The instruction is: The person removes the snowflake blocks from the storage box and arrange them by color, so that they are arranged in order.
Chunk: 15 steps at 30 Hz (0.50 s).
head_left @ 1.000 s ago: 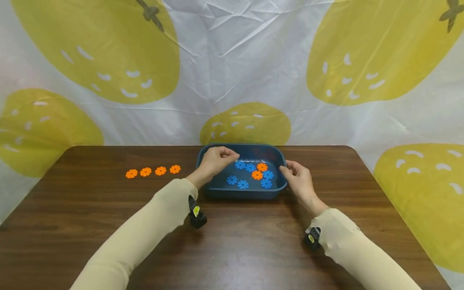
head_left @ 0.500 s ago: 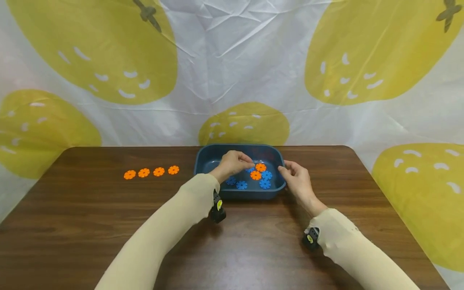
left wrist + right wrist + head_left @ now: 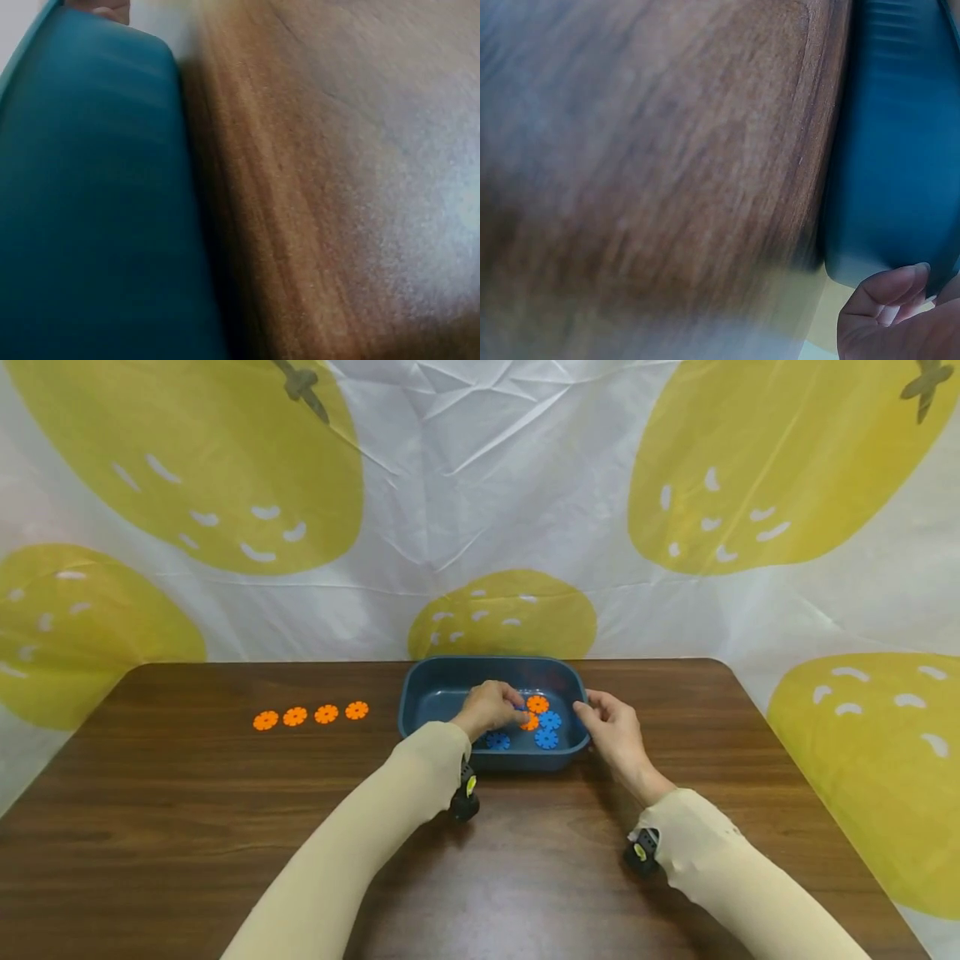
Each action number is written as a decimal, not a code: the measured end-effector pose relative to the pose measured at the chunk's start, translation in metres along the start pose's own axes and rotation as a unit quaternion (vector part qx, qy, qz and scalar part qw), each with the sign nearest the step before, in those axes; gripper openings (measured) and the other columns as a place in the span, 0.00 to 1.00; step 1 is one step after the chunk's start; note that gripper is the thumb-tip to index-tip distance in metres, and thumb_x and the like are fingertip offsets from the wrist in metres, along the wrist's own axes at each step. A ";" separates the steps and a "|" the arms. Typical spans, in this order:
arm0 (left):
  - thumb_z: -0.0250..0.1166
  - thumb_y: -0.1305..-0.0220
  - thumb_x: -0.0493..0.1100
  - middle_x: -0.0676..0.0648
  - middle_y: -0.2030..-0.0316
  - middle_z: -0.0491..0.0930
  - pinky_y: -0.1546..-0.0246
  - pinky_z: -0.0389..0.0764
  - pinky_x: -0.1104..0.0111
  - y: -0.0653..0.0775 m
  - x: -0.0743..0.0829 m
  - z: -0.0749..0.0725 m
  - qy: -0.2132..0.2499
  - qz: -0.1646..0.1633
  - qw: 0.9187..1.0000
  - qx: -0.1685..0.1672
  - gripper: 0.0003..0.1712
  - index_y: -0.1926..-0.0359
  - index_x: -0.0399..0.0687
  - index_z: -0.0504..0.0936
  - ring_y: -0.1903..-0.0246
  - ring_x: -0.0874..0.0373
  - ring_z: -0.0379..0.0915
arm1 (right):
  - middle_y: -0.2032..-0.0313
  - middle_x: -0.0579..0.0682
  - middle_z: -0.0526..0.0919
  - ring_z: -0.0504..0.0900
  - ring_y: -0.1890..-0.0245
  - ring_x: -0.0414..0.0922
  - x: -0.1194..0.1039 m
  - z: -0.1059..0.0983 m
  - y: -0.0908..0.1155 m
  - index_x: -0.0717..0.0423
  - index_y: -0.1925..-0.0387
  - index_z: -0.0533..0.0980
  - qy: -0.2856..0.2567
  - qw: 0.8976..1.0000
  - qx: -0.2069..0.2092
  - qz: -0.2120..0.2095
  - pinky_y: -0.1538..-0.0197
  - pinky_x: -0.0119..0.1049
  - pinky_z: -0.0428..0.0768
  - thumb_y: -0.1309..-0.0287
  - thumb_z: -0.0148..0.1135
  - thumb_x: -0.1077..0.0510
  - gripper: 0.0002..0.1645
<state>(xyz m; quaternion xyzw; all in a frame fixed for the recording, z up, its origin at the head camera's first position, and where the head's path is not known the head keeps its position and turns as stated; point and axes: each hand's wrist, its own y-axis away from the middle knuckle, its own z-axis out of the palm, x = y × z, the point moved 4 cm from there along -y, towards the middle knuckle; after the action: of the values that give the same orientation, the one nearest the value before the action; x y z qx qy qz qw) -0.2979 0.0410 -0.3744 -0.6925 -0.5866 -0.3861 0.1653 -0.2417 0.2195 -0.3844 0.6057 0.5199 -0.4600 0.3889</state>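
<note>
Orange discs (image 3: pixel 537 703) are lying in the blue tray (image 3: pixel 525 762) beside blue discs (image 3: pixel 547 738), probably handling light, stiff and slippery; edge-pinching is seeming best. They are showing bright, notched, round outlines. Left hand (image 3: pixel 487 706) is reaching over them, grasp cannot be told; right hand (image 3: pixel 618 735) is pinching the tray's right rim.

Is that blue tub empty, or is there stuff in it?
Not empty: in the head view, blue discs and orange discs lie inside the blue tub.
</note>
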 end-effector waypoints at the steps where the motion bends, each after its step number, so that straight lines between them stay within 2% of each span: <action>1: 0.72 0.48 0.42 0.46 0.55 0.79 0.56 0.73 0.63 0.000 0.000 0.001 -0.005 -0.001 1.000 0.001 0.15 0.59 0.43 0.82 0.59 0.52 0.71 | 0.80 0.50 0.71 0.68 0.86 0.36 0.000 0.000 0.000 0.70 0.43 0.70 0.001 1.000 0.001 -0.001 0.81 0.29 0.72 0.35 0.55 0.59 0.23; 9: 0.75 0.52 0.41 0.45 0.54 0.79 0.48 0.71 0.60 -0.003 -0.003 0.007 -0.018 0.002 1.000 0.002 0.18 0.60 0.44 0.82 0.55 0.51 0.70 | 0.79 0.50 0.71 0.69 0.86 0.35 -0.003 0.001 0.002 0.69 0.44 0.71 0.011 1.000 0.005 -0.011 0.81 0.29 0.72 0.35 0.55 0.59 0.22; 15: 0.75 0.52 0.44 0.45 0.53 0.79 0.46 0.69 0.60 -0.004 -0.002 0.010 -0.053 0.027 0.998 0.003 0.19 0.59 0.44 0.81 0.52 0.50 0.70 | 0.80 0.49 0.72 0.69 0.86 0.34 -0.008 0.000 0.005 0.69 0.44 0.71 0.021 1.000 0.004 -0.013 0.81 0.30 0.72 0.35 0.55 0.58 0.23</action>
<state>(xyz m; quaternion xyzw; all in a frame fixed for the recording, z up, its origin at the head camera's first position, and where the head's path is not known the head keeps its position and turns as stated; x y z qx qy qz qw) -0.2987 0.0475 -0.3834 -0.7270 -0.5767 -0.3426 0.1465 -0.2366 0.2165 -0.3770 0.6097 0.5344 -0.4541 0.3694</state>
